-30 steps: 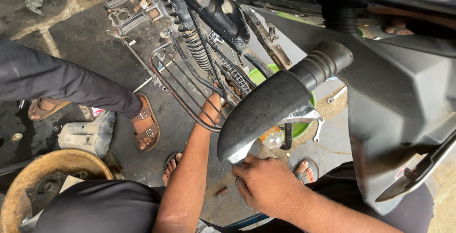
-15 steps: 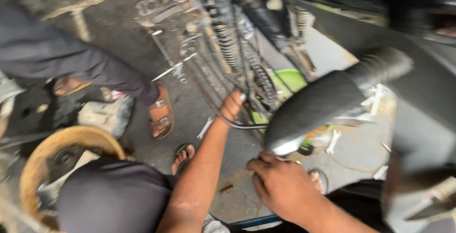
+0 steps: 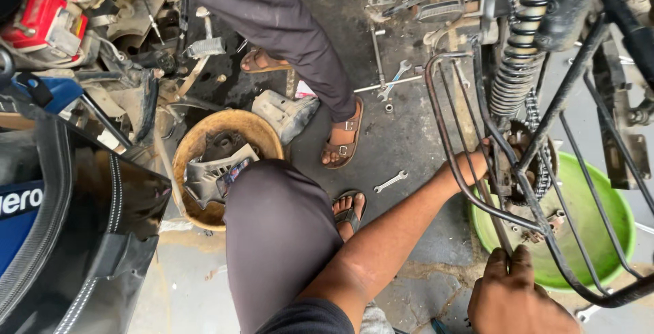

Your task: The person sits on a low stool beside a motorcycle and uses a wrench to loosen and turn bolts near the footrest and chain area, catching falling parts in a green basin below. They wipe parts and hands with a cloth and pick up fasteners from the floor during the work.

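Head view: metal rack [image 3: 545, 191] of black and rusty bars hangs at right, over a green basin [image 3: 599, 218]. Left hand [image 3: 480, 163] reaches through the bars to the chain sprocket [image 3: 524, 163]; fingers are hidden, so its grip cannot be told. Right hand [image 3: 518, 300] is closed around a lower rack bar near the bottom edge. Coil spring [image 3: 518, 61] rises above. A small wrench [image 3: 390, 182] lies on the floor, a co-worker's sandalled foot [image 3: 344, 136] nearby. Yellow tub [image 3: 218, 163] of parts sits left.
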